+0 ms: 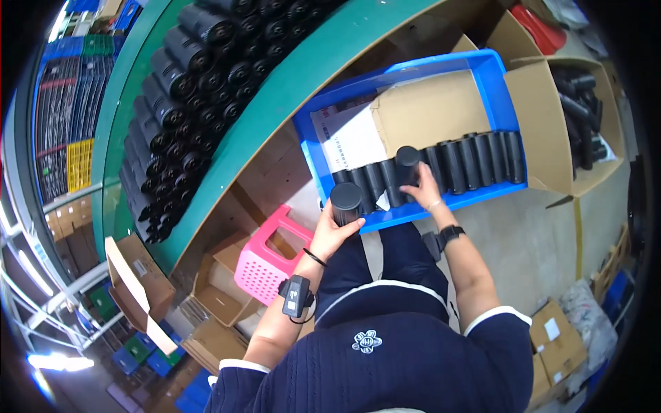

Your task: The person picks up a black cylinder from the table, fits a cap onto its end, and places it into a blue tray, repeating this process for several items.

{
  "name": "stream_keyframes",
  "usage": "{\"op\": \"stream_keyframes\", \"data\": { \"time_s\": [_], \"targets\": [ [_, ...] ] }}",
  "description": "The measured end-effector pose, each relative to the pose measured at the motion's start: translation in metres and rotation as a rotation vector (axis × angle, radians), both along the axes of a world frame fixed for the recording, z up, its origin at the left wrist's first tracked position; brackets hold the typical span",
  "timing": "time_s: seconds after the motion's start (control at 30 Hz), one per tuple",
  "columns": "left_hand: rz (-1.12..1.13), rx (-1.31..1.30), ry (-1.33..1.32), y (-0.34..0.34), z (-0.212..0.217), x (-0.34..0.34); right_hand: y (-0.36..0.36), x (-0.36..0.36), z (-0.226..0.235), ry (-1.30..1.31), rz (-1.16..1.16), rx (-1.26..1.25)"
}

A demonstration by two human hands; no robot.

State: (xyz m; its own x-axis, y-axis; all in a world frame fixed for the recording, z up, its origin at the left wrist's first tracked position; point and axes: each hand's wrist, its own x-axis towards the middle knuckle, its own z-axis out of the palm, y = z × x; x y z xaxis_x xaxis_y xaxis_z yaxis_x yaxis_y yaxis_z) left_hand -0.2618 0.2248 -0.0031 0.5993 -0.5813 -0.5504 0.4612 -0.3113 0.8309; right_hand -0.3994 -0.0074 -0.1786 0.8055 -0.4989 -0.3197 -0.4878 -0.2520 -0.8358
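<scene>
Navy-sleeved forearms rose from the lower edge of the frame, the left one carrying a small black device strapped at the wrist, the right one a dark watch. At centre frame, the left hand had its fingers closed round a black cylinder held upright just in front of the blue tray. Slightly right of it, the right hand was wrapped round a second black cylinder, standing it on end in the row of black cylinders lying along the tray's near wall. A cardboard sheet and a printed paper lay in the tray behind the row. A pink basket sat at lower left centre, a green conveyor loaded with black cylinders curved across the upper left, and an open cardboard box of black parts stood at upper right.
</scene>
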Motion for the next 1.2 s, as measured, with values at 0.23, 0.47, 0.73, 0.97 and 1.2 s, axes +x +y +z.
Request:
{"op": "stream_keyframes", "data": {
  "time_s": [0.23, 0.47, 0.73, 0.97, 1.2],
  "targets": [
    [-0.204, -0.218, -0.143, 0.027, 0.047, 0.018, 0.056, 0.054, 0.139, -0.043, 0.34, 0.725],
    [-0.153, -0.323, -0.2, 0.091, 0.086, 0.036, 0.103, 0.109, 0.216, -0.071, 0.428, 0.686],
    [0.221, -0.393, -0.018, 0.197, 0.107, 0.061, 0.192, 0.161, 0.281, -0.164, 0.631, 0.421],
    [0.731, -0.622, -0.131, 0.338, 0.167, 0.137, 0.267, 0.233, 0.337, -0.279, 0.675, 0.516],
    [0.902, -0.195, -0.516, 0.494, 0.182, 0.271, 0.326, 0.27, 0.373, -0.231, 0.756, 0.55]
  ]
}}
